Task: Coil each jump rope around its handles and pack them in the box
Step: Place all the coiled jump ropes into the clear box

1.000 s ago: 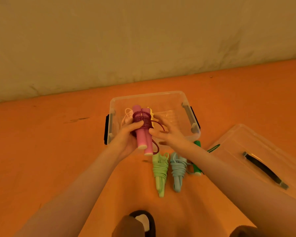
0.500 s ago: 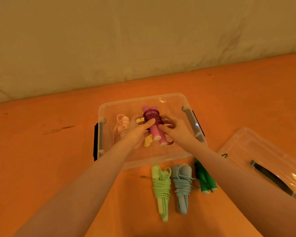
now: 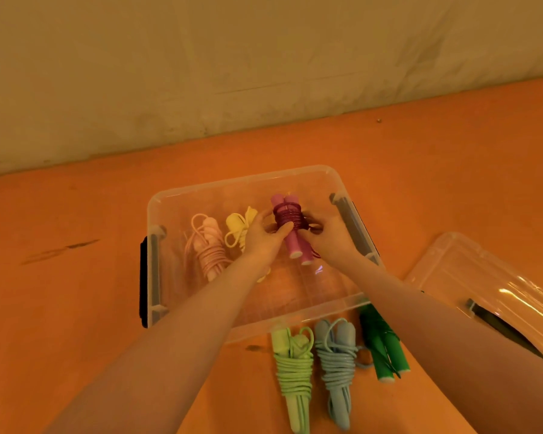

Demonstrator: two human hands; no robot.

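A clear plastic box (image 3: 298, 311) sits on the orange floor. Inside it lie a coiled pale pink rope (image 3: 209, 249) at the left and a coiled yellow rope (image 3: 237, 228) beside it. Both hands hold a magenta rope (image 3: 290, 225), wound round its pink handles, over the box's right half. My left hand (image 3: 264, 239) grips it from the left with the thumb across the coil. My right hand (image 3: 329, 241) pinches it from the right. Three coiled ropes lie on the floor in front of the box: light green (image 3: 293, 371), light blue (image 3: 337, 368), dark green (image 3: 383, 346).
The clear box lid (image 3: 496, 289) with a dark handle lies on the floor at the right. A pale wall runs along the back. The box has grey latches on its left and right sides.
Both hands carried the magenta rope forward and down from above the box's near edge into the box. The right hand closed onto the bundle.
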